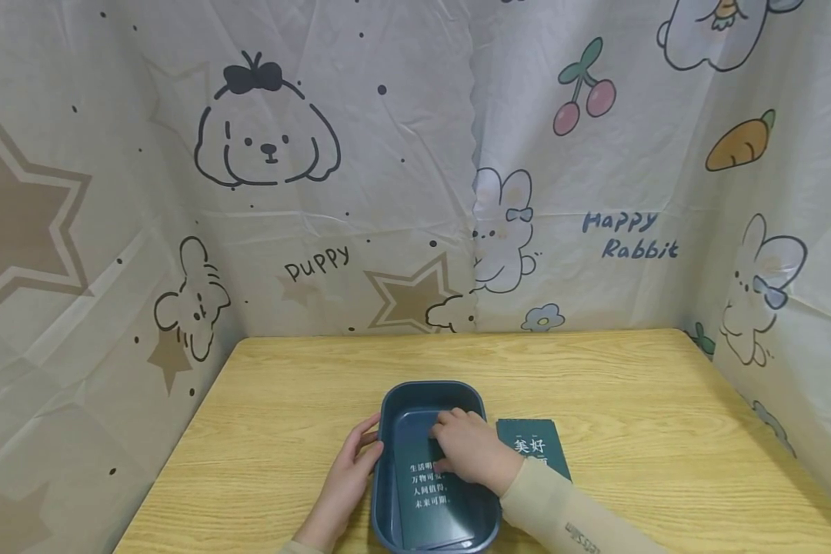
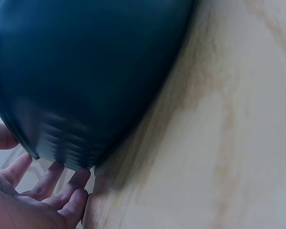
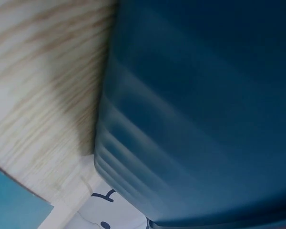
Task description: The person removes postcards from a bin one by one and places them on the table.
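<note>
A dark blue plastic bin [image 1: 434, 390] stands on the table in the head view. Flat inside it lies a dark green card or booklet [image 1: 425, 527] printed with white Chinese characters. My left hand [image 1: 346, 469] is at the bin's left side; in the left wrist view its fingers [image 2: 50, 179] touch the outer wall near the rim. Over the upper right part of the green card, my right hand [image 1: 471, 446] reaches into the bin with bent fingers. Whether it pinches the card is hidden. In the right wrist view, only the bin's ribbed wall [image 3: 148, 138] fills most of the picture.
Right of the bin lies another dark green printed piece [image 1: 526, 429], partly covered by my right sleeve [image 1: 554, 500]. The wood-grain table [image 1: 291, 385] is bordered by a printed cloth [image 1: 402, 192] at the back and sides.
</note>
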Action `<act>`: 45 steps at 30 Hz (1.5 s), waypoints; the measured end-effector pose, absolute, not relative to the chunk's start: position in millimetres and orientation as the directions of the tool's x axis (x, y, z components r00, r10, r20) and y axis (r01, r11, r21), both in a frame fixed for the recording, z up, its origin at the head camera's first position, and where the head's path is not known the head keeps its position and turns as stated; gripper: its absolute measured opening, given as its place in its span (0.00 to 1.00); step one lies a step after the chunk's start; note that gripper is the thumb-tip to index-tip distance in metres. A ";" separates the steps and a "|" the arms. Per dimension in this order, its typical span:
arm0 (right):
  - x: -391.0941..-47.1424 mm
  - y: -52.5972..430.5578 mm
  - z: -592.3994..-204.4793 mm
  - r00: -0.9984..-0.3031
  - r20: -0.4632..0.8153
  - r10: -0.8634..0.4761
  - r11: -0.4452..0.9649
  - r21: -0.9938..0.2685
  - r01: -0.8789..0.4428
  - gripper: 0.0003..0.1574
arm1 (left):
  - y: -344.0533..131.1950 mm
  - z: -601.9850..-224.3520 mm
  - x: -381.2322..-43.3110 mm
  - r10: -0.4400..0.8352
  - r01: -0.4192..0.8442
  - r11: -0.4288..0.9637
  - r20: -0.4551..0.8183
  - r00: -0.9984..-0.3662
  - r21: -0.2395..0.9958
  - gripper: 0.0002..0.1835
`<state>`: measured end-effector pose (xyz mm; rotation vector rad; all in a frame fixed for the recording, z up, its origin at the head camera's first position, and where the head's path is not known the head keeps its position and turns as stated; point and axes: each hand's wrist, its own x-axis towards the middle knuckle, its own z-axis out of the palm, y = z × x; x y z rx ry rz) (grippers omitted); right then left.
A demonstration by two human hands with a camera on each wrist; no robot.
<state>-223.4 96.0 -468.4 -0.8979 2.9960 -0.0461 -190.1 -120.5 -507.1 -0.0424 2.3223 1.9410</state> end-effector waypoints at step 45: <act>-228.0 112.3 -441.8 -0.817 0.097 -0.568 0.698 -0.469 -0.541 0.18 | -120.7 -508.9 -190.3 0.053 -0.086 0.164 -0.096 -0.994 0.983 0.26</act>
